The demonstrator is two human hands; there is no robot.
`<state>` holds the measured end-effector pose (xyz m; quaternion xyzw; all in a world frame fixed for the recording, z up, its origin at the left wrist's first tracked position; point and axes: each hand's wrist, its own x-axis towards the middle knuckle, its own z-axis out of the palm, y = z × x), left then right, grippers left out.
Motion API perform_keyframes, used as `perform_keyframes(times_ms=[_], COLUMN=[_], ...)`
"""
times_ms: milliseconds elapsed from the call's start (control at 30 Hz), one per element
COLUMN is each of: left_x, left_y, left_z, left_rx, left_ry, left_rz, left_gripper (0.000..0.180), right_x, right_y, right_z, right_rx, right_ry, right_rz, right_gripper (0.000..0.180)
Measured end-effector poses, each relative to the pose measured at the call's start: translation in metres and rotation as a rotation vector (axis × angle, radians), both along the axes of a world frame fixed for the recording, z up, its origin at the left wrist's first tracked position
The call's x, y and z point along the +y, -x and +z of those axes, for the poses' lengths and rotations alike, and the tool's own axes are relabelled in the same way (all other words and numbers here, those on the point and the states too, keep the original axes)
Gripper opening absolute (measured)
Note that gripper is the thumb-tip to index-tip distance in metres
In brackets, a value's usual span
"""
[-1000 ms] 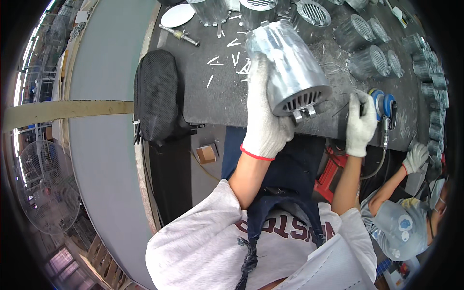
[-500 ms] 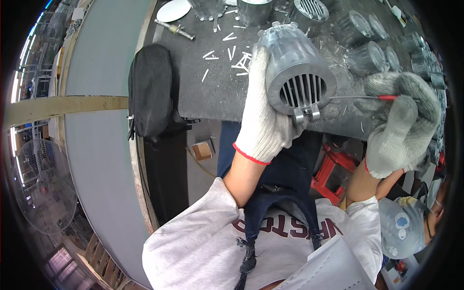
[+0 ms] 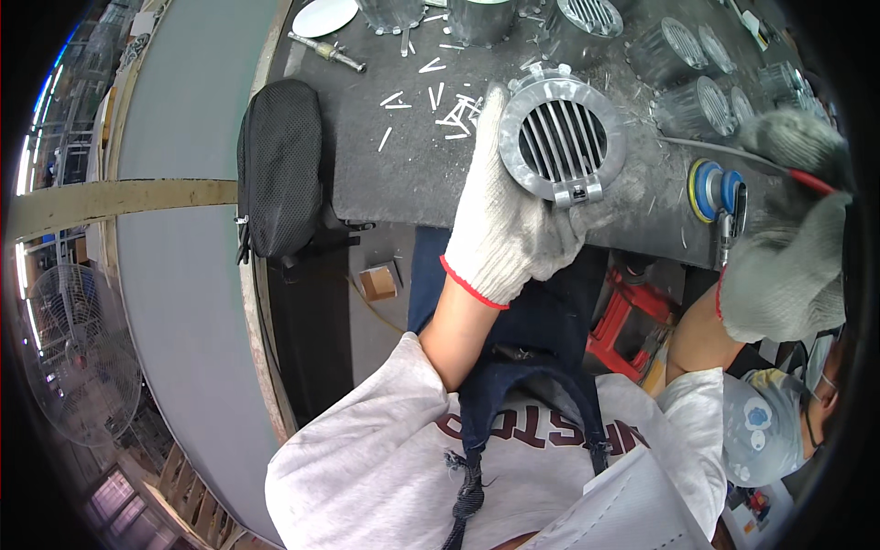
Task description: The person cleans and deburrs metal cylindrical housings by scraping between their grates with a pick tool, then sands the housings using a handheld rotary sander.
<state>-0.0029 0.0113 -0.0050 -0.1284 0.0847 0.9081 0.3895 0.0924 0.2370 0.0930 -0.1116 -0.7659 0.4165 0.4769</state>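
Note:
My left hand [image 3: 500, 215], in a white knit glove with a red cuff edge, grips a grey metal cylindrical housing [image 3: 562, 137] over the front of the table. The housing's round, slatted end faces me, with a small hinge-like lug at its lower rim; its body is mostly hidden behind that end. Off to the right, my gloved right hand [image 3: 779, 275] is closed round a thin metal rod tool [image 3: 724, 148] with a red grip. The rod points left, its tip apart from the housing. Blur and the picture's rim obscure part of that hand.
On the dark table [image 3: 376, 174] lie white strips [image 3: 456, 117], a metal air fitting [image 3: 327, 51], a blue disc sander [image 3: 708, 191] and several similar housings [image 3: 701, 108]. A black mesh bag [image 3: 282, 170] sits at the left edge. Another person [image 3: 761, 426] is at lower right, near a red stool [image 3: 628, 321].
My right hand has moved right, drawing the rod away from the housing's slatted end. The housing has tipped so this end faces me more squarely. The sander has come into view.

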Motion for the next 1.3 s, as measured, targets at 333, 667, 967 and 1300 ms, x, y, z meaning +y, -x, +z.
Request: perform_keyframes(times_ms=[333, 667, 967, 1300], left_x=[0.001, 0.016, 0.006, 0.004], left_y=[0.002, -0.02, 0.0, 0.007], left_z=[0.006, -0.018, -0.026, -0.02], left_rx=[-0.029, 0.403, 0.47, 0.116], left_ry=[-0.112, 0.431, 0.262, 0.175], left_rz=[-0.003, 0.231, 0.246, 0.278], left_gripper=[0.062, 0.068, 0.105, 0.088], right_x=[-0.043, -0.086, -0.089, -0.063], right_y=[0.019, 0.034, 0.016, 0.014], right_z=[0.005, -0.043, -0.082, -0.082], right_rx=[0.132, -0.736, -0.285, -0.37], right_ry=[-0.411, -0.321, 0.972, 0.66], right_rz=[0.071, 0.352, 0.523, 0.251], right_gripper=[0.054, 0.084, 0.061, 0.034])
